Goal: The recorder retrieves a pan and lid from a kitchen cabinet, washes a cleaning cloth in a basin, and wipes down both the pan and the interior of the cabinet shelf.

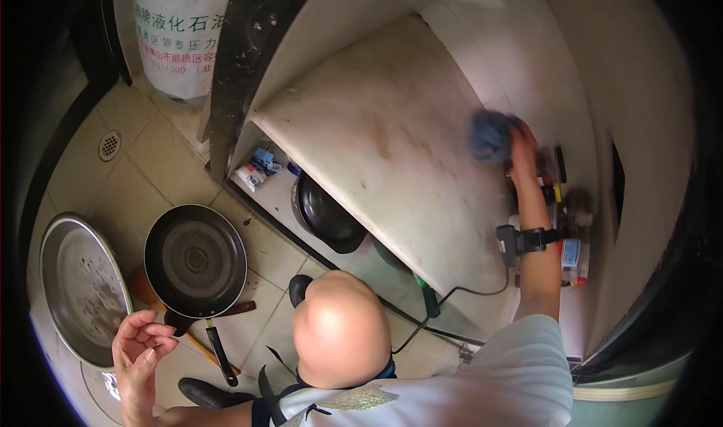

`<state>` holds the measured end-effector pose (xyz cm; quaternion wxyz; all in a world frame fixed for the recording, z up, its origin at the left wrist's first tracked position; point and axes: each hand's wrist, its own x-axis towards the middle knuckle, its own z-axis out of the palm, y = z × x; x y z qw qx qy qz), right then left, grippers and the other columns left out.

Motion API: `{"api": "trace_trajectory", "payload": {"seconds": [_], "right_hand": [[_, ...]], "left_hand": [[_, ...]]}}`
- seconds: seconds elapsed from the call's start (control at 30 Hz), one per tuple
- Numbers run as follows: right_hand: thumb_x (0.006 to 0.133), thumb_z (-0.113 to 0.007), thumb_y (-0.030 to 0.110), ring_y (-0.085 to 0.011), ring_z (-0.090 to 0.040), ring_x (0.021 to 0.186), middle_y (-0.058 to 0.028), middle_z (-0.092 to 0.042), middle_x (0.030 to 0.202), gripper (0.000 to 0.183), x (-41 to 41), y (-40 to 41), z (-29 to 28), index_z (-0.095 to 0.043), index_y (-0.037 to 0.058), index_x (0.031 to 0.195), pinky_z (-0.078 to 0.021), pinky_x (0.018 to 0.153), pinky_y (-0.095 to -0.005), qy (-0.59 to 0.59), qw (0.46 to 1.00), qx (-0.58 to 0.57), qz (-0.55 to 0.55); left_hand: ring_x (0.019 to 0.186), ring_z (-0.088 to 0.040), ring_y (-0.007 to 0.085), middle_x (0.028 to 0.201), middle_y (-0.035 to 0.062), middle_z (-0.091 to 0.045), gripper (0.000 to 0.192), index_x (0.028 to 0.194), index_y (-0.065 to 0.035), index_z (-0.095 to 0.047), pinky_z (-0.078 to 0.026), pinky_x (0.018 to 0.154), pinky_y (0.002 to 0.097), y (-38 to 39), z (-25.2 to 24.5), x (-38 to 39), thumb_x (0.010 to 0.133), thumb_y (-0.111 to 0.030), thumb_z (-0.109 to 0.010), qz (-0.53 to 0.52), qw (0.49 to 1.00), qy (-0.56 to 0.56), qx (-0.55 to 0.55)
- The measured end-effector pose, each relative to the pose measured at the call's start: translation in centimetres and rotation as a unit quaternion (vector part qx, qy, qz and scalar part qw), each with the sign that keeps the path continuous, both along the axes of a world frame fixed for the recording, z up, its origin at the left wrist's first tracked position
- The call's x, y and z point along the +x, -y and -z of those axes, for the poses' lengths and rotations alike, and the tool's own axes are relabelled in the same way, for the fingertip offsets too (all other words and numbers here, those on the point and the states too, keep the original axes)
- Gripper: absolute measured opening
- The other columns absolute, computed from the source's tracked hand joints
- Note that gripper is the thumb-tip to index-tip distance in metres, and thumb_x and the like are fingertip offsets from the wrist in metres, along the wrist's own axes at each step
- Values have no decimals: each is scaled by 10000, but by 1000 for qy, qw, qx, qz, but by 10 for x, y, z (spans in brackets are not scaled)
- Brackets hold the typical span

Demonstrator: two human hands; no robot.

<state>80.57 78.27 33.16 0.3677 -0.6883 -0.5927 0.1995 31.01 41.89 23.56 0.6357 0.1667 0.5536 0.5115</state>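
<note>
My right hand [525, 144] grips a crumpled blue-grey cloth [491, 137] over the far right part of a pale cabinet shelf [350, 110]. Hand and cloth are blurred. Brownish stains mark the shelf's surface. My left hand [141, 348] is raised at lower left, fingers loosely curled and apart, with nothing in it. Beside it stand a large metal basin [85, 291] with some water in it and a black non-stick frying pan [196, 260] on the tiled floor.
Bottles and jars [571, 255] crowd the cabinet's right side, near my forearm. Below the shelf sit a black pan [327, 212] and a small printed packet [254, 171]. A white gas cylinder [181, 43] stands beyond the dark cabinet edge. A floor drain [109, 146] lies at left.
</note>
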Motion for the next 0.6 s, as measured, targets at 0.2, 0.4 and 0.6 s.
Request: {"api": "trace_trajectory", "payload": {"seconds": [0.2,0.4,0.6], "right_hand": [[858,-435,229,-319,-461,1091,-184,-484,1191,396,138,-41,73,-462,-19,1166,-366,902,-362,251,932,-179,188],[864,-369,261,-343,-463,1089,-187,-483,1193,404,170,-132,88,-489,-2,1147,-369,911,-397,444,834,-256,204],[860,-339,284,-328,-489,1060,-184,-509,1159,413,82,-187,87,-537,4,1090,-375,899,-402,583,774,-219,113]], "left_hand": [[727,-581,113,858,70,-587,592,1066,-14,-458,-482,714,237,-1,6,1,634,-323,-719,-13,999,0,-40],[744,-585,137,861,103,-588,597,1071,16,-455,-480,726,242,4,8,3,630,-285,-723,-41,997,19,-63],[760,-590,158,874,136,-595,558,1073,43,-462,-476,740,251,9,7,8,641,-209,-708,-62,995,37,-66]]}}
